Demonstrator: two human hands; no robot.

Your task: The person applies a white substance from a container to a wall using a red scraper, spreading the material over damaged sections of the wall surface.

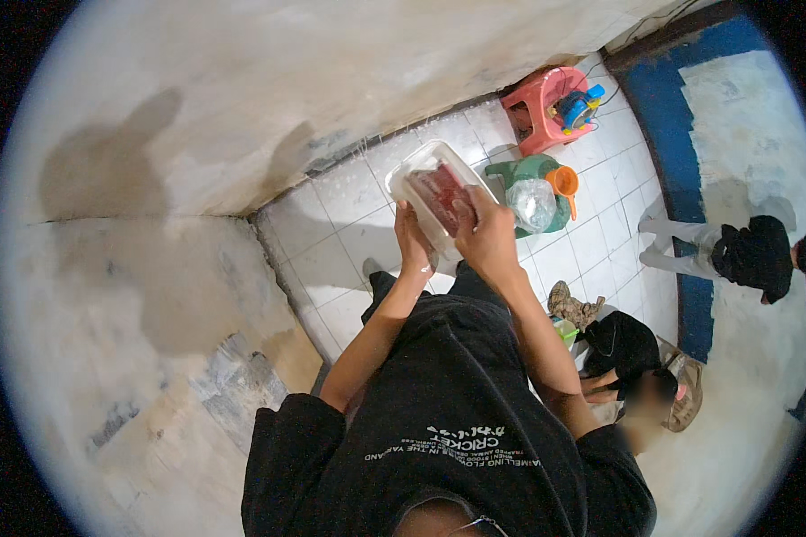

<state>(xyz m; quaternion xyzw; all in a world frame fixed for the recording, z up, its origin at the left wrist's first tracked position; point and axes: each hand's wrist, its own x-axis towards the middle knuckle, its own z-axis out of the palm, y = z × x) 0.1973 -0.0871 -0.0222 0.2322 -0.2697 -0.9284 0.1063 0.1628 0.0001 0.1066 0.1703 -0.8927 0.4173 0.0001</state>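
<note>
A white rectangular plastic tub [400,173] is held tilted in front of my body. Inside it lies a flat red thing [437,185], perhaps in clear wrapping; what it is I cannot make out. My left hand [414,240] is closed on the tub's near left side, its fingers partly hidden underneath. My right hand [491,237] grips the near right side, with the thumb reaching over the rim close to the red thing. The undersides of both hands are out of sight.
Beyond the tub stand a green basin [510,167] with a clear plastic bag [530,204] and an orange dipper [563,182]. A pink stool [533,103] carries a blue fan-like device [578,107]. One person [627,345] crouches at right; another [743,255] stands farther off. Walls rise left and ahead.
</note>
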